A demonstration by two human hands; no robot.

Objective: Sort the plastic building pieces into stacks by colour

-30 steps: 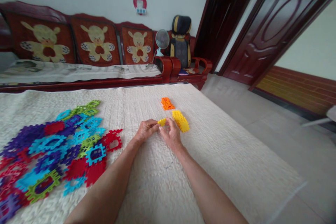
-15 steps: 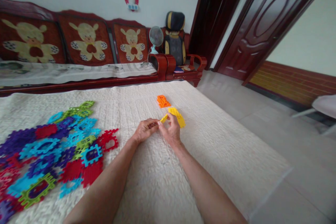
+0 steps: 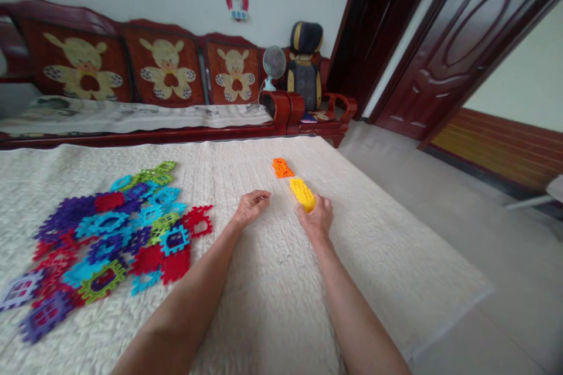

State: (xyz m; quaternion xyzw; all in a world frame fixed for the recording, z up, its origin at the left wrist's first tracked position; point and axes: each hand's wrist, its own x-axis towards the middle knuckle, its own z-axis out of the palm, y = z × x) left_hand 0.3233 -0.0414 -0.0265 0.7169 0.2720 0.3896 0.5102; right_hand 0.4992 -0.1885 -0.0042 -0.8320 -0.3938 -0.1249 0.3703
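The right hand [image 3: 317, 215] grasped the near end of a stack of yellow interlocking plastic pieces [image 3: 301, 189], thumb on the left side and fingers round the right. The stack lay on a cream quilted cover [image 3: 272, 316], right of the middle, its long side slanting away to the far left. Just beyond its far end were orange interlocking pieces [image 3: 281, 168], slightly to the left. The left hand [image 3: 253, 206] was well apart from the stack, to its left, fingers curled in and tips drawn together. Farther left spread a loose, overlapping heap of toothed pieces [image 3: 108, 224] in purple, red, light blue and lime green; some were open frames, others solid plates. On the far side stood a wooden sofa [image 3: 279, 112] with teddy-bear cushions [image 3: 167, 70], and a small fan [image 3: 274, 62] near its right end.
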